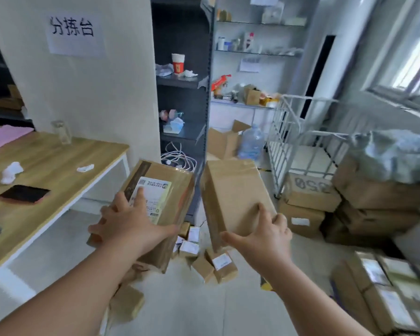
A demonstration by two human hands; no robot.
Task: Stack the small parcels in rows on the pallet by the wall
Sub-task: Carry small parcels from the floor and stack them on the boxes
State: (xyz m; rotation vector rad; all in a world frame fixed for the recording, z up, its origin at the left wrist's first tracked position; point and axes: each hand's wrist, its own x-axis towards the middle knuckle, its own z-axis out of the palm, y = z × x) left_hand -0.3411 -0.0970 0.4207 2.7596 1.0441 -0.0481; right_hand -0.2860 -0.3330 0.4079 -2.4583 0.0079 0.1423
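My left hand grips a brown cardboard parcel with a white label, held in the air at mid-frame. My right hand grips a second, plain brown parcel just to the right of the first; the two parcels are apart. Below them several small labelled parcels lie loose on the floor. At the lower right, rows of small parcels lie side by side; what they rest on is hidden.
A wooden table with a black pad stands at the left. A dark shelf unit is straight ahead. A white wire cage cart and a stack of large cartons fill the right side. A water bottle stands behind.
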